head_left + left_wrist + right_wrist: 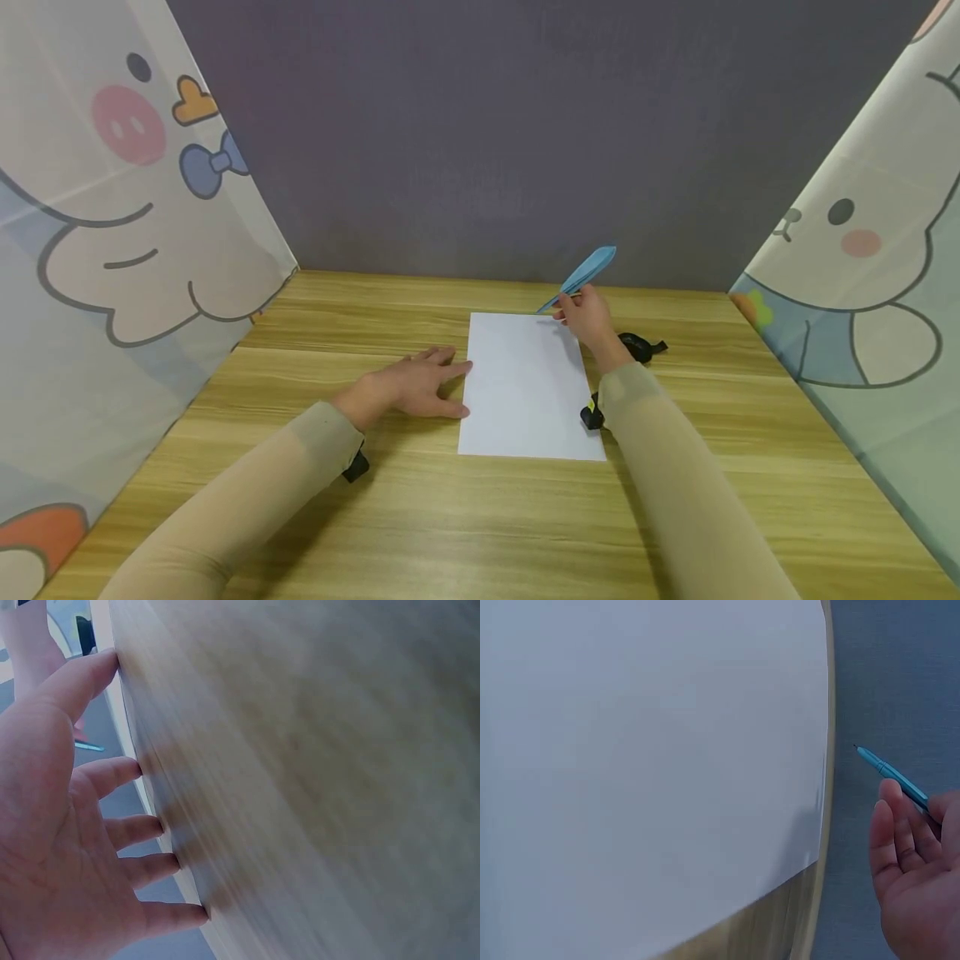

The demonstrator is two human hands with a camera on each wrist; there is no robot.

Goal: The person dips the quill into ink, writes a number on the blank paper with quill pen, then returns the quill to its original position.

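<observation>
A white sheet of paper (528, 387) lies on the wooden table. My left hand (420, 385) is spread beside its left edge, with thumb and index fingertip at the paper's border. In the left wrist view, the left hand (67, 817) has its fingers apart and the tips down on the surface. Above the paper's far right corner, my right hand (587, 315) pinches a blue feather pen (588, 268), its plume slanting up to the right. In the right wrist view the pen (892, 776) points its dark tip away from the right hand (922, 877), held between thumb and fingers.
A black strap-like item (637, 346) lies right of the right wrist. Small black devices show under both wrists. A dark grey panel (480, 142) stands behind the table (360, 308); cartoon-printed cloths (112, 225) hang on either side.
</observation>
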